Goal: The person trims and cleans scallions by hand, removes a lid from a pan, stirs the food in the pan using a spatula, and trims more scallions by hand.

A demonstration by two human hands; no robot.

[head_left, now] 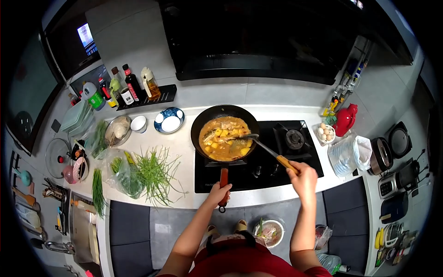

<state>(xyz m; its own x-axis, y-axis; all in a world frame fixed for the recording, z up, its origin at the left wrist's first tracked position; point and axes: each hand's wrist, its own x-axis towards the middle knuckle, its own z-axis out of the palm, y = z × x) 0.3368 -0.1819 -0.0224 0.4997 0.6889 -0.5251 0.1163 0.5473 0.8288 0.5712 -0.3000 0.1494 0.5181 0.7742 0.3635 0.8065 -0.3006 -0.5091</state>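
Left fingers [225, 189] wrapped snugly round the handle [224, 174] of the pan [196, 136]! Right fingers [296, 176], curled closed, grip the utensil [268, 150], its head at the chunky stew [218, 138].

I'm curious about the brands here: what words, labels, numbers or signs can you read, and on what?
None can be read for certain.
Red-labelled bottle: too small.
White-labelled bottle: too small.
Green-labelled jug: too blurred.
Stove, front left: lettering too small.
Bright panel: too blurred.
Pan and utensil: none seen.
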